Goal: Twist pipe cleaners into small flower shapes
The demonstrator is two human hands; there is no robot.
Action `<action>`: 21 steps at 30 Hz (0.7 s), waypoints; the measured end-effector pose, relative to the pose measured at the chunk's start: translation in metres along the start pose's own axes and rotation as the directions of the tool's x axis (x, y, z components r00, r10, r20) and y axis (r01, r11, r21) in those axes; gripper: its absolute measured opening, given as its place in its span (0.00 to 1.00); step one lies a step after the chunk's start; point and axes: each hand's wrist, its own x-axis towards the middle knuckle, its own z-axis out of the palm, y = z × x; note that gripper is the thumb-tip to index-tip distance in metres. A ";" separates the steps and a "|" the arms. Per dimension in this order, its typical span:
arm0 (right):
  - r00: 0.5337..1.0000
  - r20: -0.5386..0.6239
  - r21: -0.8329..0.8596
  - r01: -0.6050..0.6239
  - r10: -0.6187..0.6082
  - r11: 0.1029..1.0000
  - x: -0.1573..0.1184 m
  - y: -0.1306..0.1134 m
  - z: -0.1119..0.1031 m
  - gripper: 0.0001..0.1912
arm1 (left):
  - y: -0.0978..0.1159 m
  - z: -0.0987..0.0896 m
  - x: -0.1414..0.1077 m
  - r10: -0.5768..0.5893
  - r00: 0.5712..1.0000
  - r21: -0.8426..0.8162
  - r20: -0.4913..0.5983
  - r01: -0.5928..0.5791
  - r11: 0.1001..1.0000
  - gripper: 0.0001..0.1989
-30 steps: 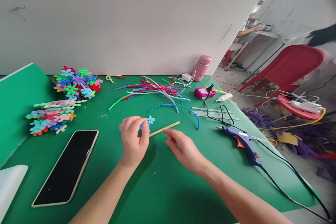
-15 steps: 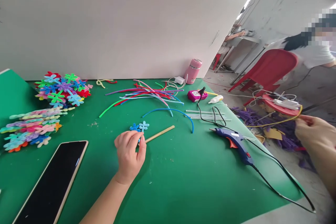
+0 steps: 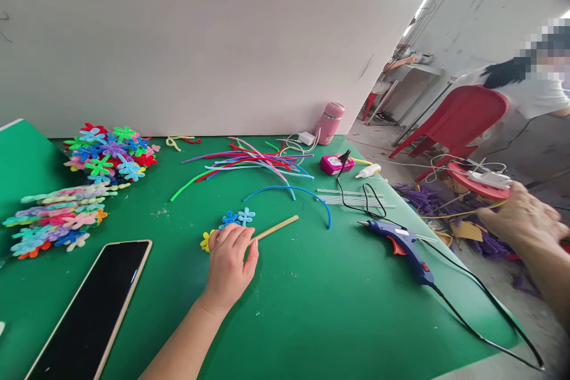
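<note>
My left hand [image 3: 234, 261] rests low over the table, fingers lightly bent and thumb apart, with no grip showing. Beyond its fingers lie a dark blue pipe-cleaner flower [image 3: 229, 218] and a light blue flower [image 3: 246, 217]. A yellow flower [image 3: 205, 241] peeks out at its left side. One end of a thin wooden stick [image 3: 278, 226] is by the thumb; what lies under the palm is hidden. Past the table's right edge, my right hand [image 3: 528, 222] is open with fingers spread, near a yellow cord [image 3: 467, 214] and the white power strip [image 3: 490, 179].
A blue glue gun [image 3: 403, 243], glue sticks [image 3: 356, 199] and loose pipe cleaners [image 3: 249, 160] lie on the green table. Flower bundles [image 3: 109, 154] and a phone [image 3: 89, 314] are at left. A pink bottle [image 3: 329, 123] stands behind. A person sits on a red chair [image 3: 463, 113].
My right hand has let go of the yellow cord, which hangs lower now. My left hand has loosened its pinch and shifted slightly right and down, uncovering the yellow flower.
</note>
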 end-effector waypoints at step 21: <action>0.703 0.315 0.448 0.482 -0.638 0.753 -0.150 -0.209 0.035 0.18 | 0.007 0.007 -0.002 0.011 0.984 0.021 0.180 -0.015 1.000 0.13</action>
